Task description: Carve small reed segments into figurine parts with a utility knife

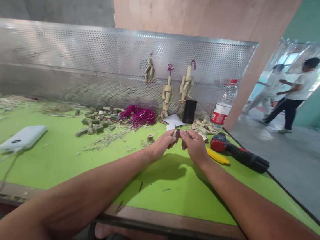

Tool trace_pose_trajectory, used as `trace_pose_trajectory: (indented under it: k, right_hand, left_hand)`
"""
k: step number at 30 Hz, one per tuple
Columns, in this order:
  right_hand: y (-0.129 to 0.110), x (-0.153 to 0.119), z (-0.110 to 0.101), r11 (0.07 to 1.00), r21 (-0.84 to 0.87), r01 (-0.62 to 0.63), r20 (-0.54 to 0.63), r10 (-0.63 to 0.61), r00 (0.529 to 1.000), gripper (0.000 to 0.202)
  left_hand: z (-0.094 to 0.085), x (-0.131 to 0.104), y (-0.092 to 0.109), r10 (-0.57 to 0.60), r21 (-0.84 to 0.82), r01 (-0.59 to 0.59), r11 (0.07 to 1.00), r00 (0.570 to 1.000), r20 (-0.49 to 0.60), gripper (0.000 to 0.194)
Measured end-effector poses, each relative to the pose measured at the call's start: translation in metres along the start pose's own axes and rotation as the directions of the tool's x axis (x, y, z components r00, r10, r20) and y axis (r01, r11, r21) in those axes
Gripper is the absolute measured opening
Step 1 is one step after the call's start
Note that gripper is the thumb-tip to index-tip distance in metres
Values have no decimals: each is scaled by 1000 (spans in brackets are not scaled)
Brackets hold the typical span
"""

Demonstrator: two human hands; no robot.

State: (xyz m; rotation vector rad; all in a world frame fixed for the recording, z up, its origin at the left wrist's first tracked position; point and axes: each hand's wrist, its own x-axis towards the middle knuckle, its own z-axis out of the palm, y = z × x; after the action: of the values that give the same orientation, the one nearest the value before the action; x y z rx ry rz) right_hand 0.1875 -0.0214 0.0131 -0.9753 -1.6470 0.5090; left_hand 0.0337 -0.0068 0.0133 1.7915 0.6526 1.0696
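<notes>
Both hands meet over the far middle of the green table point(82, 172). My left hand point(163, 142) is closed, pinching a small dark brown piece point(177, 132) at the fingertips. From the other side, my right hand point(194, 143) is closed on the same piece with thumb and finger. Fingers cover most of it, so its exact kind does not show. Just beyond the hands lies a white paper-like sheet point(174, 120). A short hollow stem piece point(149, 137) stands left of my left hand. Beside my right wrist is a yellow utility knife point(217, 156).
A cordless power tool point(241, 153) and a labelled bottle point(223, 104) stand on the right. Purple string point(138, 117), cut stem pieces point(96, 124) and a white power bank point(23, 138) lie left. Jointed stem figures point(167, 93) hang on the perforated metal panel point(82, 58). Two people walk beyond.
</notes>
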Motion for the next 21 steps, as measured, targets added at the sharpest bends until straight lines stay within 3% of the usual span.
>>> trace_pose_trajectory:
  k: [8, 14, 21]
  right_hand:
    - [-9, -2, 4, 998, -60, 24, 40, -21, 999, 46]
    - [-13, -2, 3, 999, -20, 46, 57, -45, 997, 47]
    - [-13, -3, 5, 997, -35, 74, 4, -74, 997, 49]
  left_hand:
    - [4, -5, 6, 194, 98, -200, 975, 979, 65, 34]
    - [0, -6, 8, 172, 342, -145, 928, 984, -50, 41]
    - [2, -8, 12, 181, 399, -127, 908, 978, -100, 46]
